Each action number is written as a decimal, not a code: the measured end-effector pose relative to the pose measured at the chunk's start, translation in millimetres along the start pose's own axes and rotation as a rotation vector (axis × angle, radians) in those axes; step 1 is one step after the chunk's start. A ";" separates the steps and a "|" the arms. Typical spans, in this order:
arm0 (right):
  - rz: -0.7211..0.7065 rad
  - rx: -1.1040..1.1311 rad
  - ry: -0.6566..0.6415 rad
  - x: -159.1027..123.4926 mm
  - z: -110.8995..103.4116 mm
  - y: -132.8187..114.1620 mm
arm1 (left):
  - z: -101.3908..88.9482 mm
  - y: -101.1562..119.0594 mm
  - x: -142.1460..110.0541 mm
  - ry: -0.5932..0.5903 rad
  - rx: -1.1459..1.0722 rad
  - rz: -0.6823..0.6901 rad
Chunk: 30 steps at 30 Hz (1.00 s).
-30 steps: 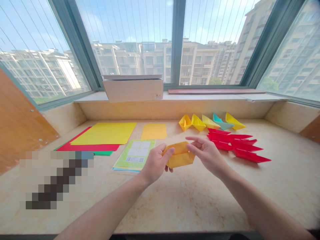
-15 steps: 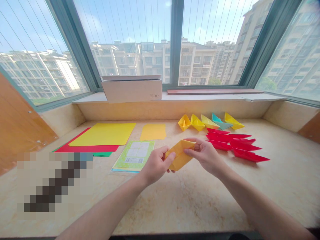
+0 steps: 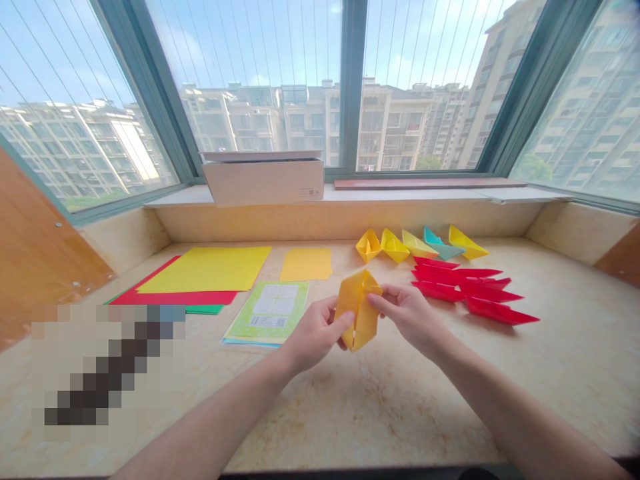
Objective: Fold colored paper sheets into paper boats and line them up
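Note:
A folded piece of yellow-orange paper is held up between both hands above the counter, with a narrow slit running down its middle. My left hand grips its left side, thumb on the front face and fingers mostly hidden behind. On the other side, my right hand pinches the right edge near the top. Just beyond my right hand lie several red folded paper boats. Behind them stands a row of folded boats, including a yellow one and a blue one.
Left on the counter are large yellow sheets over red and green ones. Small orange sheets and a green-patterned paper pack lie nearer the middle. A white box sits on the sill; a pixelated patch covers the lower left.
The folded paper has turned more upright, and the slit in its middle now shows. My right hand has shifted slightly left and down with its edge.

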State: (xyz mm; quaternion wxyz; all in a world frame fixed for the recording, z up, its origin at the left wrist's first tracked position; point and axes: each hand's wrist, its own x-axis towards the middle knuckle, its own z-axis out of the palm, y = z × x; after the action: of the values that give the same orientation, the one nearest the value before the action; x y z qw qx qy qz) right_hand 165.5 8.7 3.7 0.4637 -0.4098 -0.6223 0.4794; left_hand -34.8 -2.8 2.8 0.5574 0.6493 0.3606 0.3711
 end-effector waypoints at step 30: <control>-0.030 0.224 -0.066 -9.4 27.4 -2.7 | 13.4 4.2 -1.3 0.212 -0.205 0.049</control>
State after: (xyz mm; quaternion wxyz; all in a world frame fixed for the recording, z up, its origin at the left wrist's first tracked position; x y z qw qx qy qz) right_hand 140.9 -6.8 1.6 0.4930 -0.3301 -0.5859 0.5520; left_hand -23.4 -10.5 5.5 0.5704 0.5548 0.3614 0.4860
